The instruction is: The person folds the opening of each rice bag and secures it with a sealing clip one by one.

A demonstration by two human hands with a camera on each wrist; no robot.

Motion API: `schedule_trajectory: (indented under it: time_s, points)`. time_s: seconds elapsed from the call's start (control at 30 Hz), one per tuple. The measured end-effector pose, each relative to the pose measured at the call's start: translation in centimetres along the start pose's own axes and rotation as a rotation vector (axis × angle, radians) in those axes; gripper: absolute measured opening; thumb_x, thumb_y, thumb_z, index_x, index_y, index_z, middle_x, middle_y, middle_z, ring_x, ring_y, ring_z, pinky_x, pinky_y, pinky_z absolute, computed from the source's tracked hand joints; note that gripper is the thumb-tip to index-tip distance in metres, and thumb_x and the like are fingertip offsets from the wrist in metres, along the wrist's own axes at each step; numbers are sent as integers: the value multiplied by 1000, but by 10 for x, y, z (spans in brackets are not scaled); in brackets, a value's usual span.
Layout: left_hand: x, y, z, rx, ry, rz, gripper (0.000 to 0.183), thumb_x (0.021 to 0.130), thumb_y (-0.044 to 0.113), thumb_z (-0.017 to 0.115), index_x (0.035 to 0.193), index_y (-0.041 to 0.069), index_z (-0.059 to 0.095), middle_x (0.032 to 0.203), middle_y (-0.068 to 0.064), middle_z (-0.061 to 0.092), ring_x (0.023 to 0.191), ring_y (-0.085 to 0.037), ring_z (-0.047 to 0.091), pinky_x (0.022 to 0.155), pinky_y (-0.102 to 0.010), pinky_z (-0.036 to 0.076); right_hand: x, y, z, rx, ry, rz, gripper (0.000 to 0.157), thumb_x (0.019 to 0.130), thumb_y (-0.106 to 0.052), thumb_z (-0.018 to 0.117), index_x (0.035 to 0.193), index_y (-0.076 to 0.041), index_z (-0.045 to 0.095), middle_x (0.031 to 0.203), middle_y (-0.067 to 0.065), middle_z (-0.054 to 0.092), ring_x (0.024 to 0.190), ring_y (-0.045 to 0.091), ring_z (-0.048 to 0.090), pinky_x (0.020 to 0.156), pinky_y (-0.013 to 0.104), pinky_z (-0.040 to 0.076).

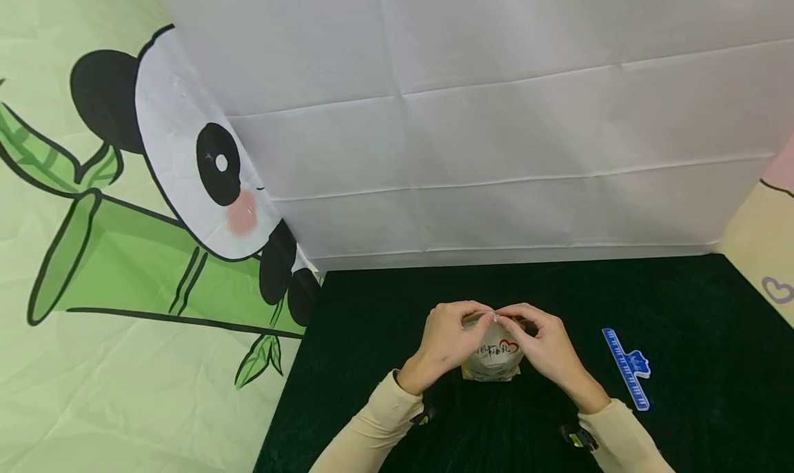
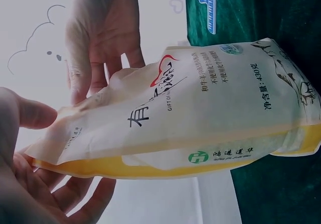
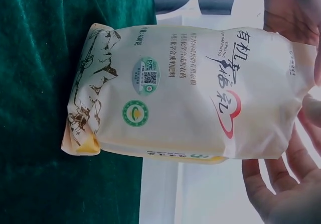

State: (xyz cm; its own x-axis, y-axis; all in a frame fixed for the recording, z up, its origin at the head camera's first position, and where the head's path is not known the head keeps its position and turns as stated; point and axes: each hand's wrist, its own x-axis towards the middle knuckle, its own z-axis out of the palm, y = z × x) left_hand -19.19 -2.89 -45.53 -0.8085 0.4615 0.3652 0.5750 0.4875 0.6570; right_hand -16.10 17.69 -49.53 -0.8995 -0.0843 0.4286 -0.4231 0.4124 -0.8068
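Note:
A cream food bag (image 1: 492, 360) with yellow sides, a red heart and printed writing stands upright on the dark green cloth. Its top edge is between both hands. My left hand (image 1: 451, 336) pinches the top from the left, thumb on the near side and fingers behind, as the left wrist view also shows along the bag (image 2: 200, 93). From the right, my right hand (image 1: 544, 340) grips the same edge, its thumb close to the left one. Mountain drawings and a round green label mark the front of the bag (image 3: 175, 93) in the right wrist view.
To the right on the dark green cloth (image 1: 713, 363) lies a blue ruler-shaped clip (image 1: 628, 371) with white marks. Behind the table hangs a white curtain (image 1: 496, 149). A light green sheet with a panda drawing (image 1: 186, 156) covers the left side.

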Motion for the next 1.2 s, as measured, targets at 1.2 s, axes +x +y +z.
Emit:
schedule_trajectory:
  time_s: [1.2]
  points:
    - [3, 3, 3, 210, 82, 105, 18, 103, 23, 69, 103, 13, 85, 98, 0, 84, 75, -11, 72, 61, -6, 45, 2, 4, 9, -61, 86, -54, 11, 100, -4, 72, 104, -13, 78, 100, 0, 77, 90, 1, 66, 79, 19, 56]
